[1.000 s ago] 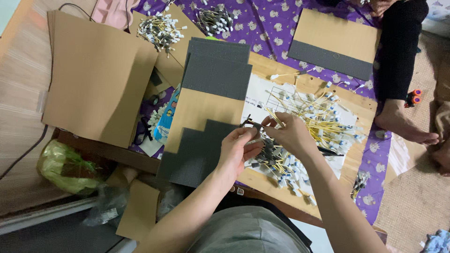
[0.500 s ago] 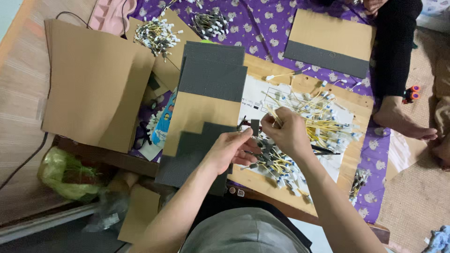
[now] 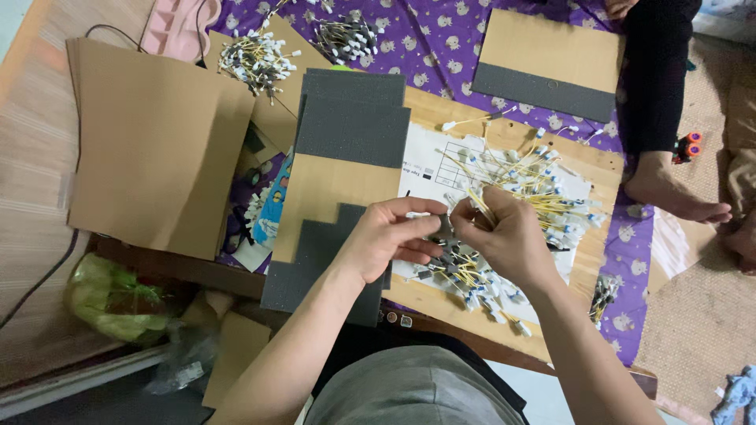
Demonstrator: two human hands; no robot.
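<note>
Both hands work over the wooden board (image 3: 587, 260) at the centre of the floor. The left hand (image 3: 390, 240) is closed in a pinch on a single small white-tipped wire (image 3: 417, 214); the right hand (image 3: 504, 236) is closed around a few yellow wires (image 3: 479, 201) drawn from the loose pile (image 3: 535, 185) spread on the white sheet (image 3: 441, 157). Judging by quantities, sorting is partly complete: two gathered bundles (image 3: 256, 59) lie beyond the grey foam pads (image 3: 354, 118), while the loose pile is large, so most pieces appear unprocessed. A stack of cardboard sheets (image 3: 150, 142) lies to the left. Another person's foot (image 3: 677, 197) rests just beside the board.
</note>
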